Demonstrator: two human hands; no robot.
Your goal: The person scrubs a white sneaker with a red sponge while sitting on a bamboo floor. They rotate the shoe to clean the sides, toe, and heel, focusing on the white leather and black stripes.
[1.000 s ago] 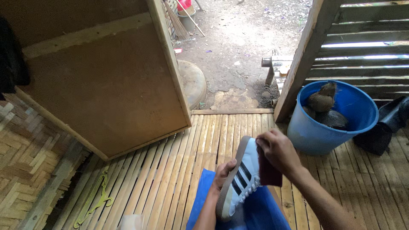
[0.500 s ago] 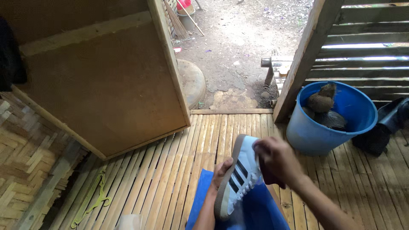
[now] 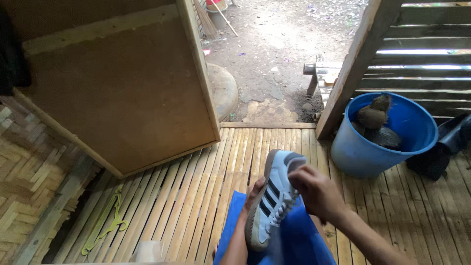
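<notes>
Head view shows the left hand holding a pale blue shoe from below, over a blue mat on the bamboo floor. The right hand is closed, pressing on the shoe's upper; a blue bucket stands near.

A slatted bamboo floor carries a blue bucket, blue cloth and green hanger.

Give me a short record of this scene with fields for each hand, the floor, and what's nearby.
left hand: grips the pale sneaker from beneath, sole facing left
right hand: on the sneaker's upper, near the laces
under hands: blue sheet
floor: bamboo slats
right: blue bucket holding coconut husks
left: open wooden door, green hanger
</notes>
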